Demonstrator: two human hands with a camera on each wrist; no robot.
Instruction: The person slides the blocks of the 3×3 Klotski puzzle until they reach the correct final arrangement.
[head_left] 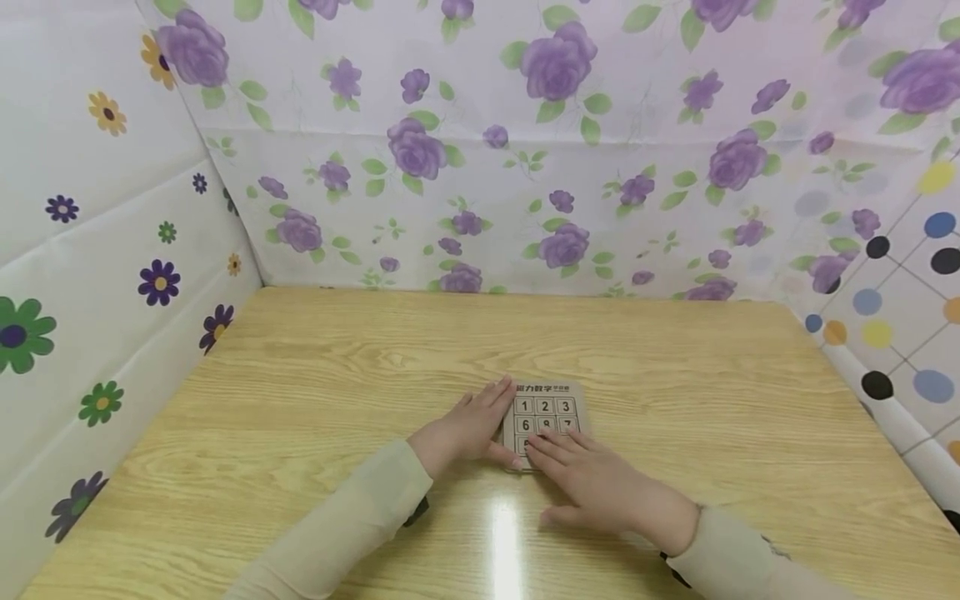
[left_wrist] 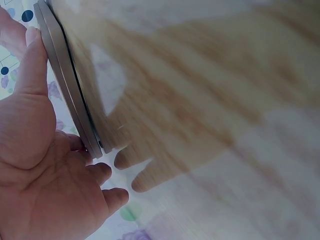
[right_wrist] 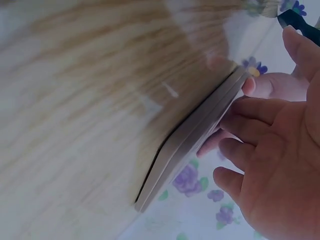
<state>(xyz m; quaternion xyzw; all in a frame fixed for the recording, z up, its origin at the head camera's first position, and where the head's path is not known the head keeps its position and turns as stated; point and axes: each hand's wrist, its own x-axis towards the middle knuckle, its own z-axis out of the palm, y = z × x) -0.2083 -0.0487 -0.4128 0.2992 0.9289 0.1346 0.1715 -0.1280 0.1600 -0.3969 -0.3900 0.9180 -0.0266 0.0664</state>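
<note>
A flat, grey-brown sliding number puzzle [head_left: 545, 406] lies on the wooden table, with printed characters along its far edge. Its top row reads 1, 2, 3; fingers cover part of the lower rows. My left hand [head_left: 467, 427] holds the puzzle at its left side, fingers along that edge and thumb at the near corner. The left wrist view shows that thumb [left_wrist: 36, 62] against the puzzle's side. My right hand [head_left: 600, 483] lays its extended fingertips on the lower tiles, thumb spread away from them. From the right wrist, the puzzle [right_wrist: 200, 127] appears edge-on beside the fingers.
The glossy wood-grain table [head_left: 360, 358] reflects a bright light strip in front of the puzzle. A purple-flowered cloth [head_left: 495, 192] hangs behind it. A daisy-print cloth [head_left: 112, 292] borders the left side, and a dotted one [head_left: 900, 333] the right.
</note>
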